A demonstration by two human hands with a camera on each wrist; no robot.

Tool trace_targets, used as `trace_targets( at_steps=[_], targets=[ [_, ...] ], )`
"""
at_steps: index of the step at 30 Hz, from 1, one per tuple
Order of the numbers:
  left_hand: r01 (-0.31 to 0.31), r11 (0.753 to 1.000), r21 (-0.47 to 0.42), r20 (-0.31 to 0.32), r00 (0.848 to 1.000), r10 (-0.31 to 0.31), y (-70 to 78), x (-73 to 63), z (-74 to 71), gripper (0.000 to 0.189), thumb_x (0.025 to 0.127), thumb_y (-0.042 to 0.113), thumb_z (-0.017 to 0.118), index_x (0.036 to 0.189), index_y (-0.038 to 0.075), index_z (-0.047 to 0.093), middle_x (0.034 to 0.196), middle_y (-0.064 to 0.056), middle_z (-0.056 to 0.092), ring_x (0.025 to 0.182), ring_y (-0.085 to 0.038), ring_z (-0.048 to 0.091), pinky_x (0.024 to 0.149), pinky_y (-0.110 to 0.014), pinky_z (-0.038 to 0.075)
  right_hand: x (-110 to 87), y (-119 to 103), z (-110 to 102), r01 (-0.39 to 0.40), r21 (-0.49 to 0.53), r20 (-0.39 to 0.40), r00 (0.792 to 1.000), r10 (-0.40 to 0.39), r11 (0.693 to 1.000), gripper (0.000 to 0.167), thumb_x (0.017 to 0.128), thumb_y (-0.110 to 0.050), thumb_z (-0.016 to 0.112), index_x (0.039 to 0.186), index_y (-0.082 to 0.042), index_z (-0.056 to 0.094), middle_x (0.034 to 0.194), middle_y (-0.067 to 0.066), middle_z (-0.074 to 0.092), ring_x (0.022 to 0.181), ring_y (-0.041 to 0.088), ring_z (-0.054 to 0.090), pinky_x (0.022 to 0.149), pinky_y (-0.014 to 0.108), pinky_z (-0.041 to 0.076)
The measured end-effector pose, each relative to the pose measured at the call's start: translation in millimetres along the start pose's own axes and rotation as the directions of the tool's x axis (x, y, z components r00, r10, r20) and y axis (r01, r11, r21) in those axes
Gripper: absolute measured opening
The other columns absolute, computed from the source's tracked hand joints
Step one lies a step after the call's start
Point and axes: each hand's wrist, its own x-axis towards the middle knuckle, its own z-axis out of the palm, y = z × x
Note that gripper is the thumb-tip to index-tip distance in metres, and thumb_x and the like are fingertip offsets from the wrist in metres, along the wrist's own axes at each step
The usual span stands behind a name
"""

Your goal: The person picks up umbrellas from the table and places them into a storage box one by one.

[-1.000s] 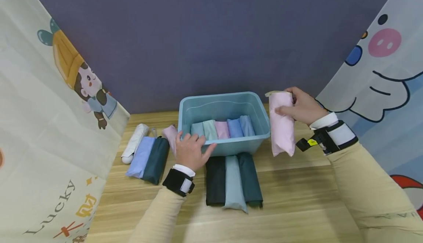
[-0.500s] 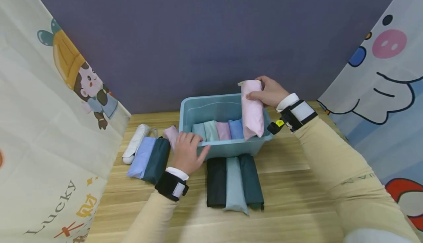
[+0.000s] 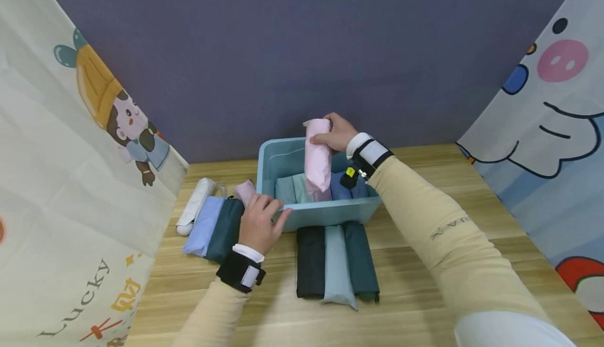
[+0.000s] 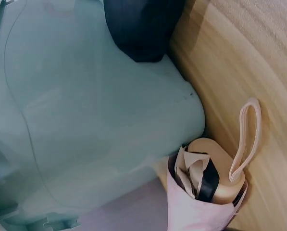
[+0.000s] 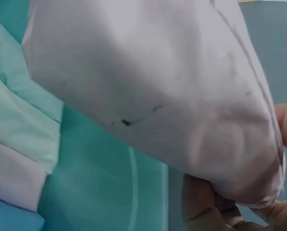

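Note:
My right hand grips a pink folded umbrella in its sleeve near the top end, holding it upright over a blue plastic bin. Its lower end hides part of the row inside. In the right wrist view the pale sleeve fills much of the picture, fingers around one end. My left hand holds the bin's front left rim, fingertips over the edge and thumb outside. Several sleeved umbrellas lie side by side in the bin, among them a mint one and a blue one.
Left of the bin lie a white umbrella, a periwinkle one, a dark green one and a pink one with a wrist strap. A black, a grey-blue and a dark green umbrella lie in front.
My right hand has carried the pink umbrella leftward from beside the bin to above its middle. My left hand stays at the rim, having shifted slightly left and down.

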Motion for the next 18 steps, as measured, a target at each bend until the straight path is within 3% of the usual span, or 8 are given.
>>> trace_targets(
  at_steps=[7, 12, 18],
  targets=[
    [0.038, 0.999, -0.009, 0.014, 0.999, -0.038, 0.1, -2.1, 2.4, 0.022, 0.084, 0.032, 0.075, 0.085, 0.011, 0.068, 0.083, -0.006, 0.057, 0.079, -0.027, 0.051, 0.066, -0.041, 0.048, 17.6, 0, 34, -0.014, -0.056, 0.103, 0.994, 0.020, 0.998, 0.070, 0.082, -0.030, 0.075, 0.135, -0.006, 0.036, 0.123, 0.016, 0.048, 0.096, 0.029, 0.059, 0.071, 0.042, 0.057],
    [0.044, 0.999, -0.013, 0.029, 0.999, -0.044, -0.9, -2.6, 3.9, 0.022, 0.084, 0.032, 0.074, 0.085, 0.011, 0.068, 0.082, -0.005, 0.056, 0.079, -0.027, 0.051, 0.065, -0.041, 0.047, 26.4, -1, 51, -0.032, -0.057, 0.211, 0.976, 0.044, 0.998, 0.071, 0.084, -0.028, 0.074, 0.136, -0.005, 0.032, 0.126, 0.017, 0.045, 0.097, 0.031, 0.059, 0.077, 0.047, 0.055],
    [0.048, 0.999, -0.018, 0.027, 0.999, -0.048, -2.1, -3.4, 4.2, 0.021, 0.084, 0.031, 0.074, 0.086, 0.011, 0.068, 0.082, -0.005, 0.056, 0.078, -0.027, 0.051, 0.064, -0.041, 0.047, 34.2, -5, 71, -0.062, -0.089, 0.266, 0.960, 0.084, 0.994, 0.080, 0.085, -0.028, 0.073, 0.145, -0.005, 0.025, 0.131, 0.018, 0.044, 0.099, 0.029, 0.060, 0.074, 0.041, 0.056]
  ],
)
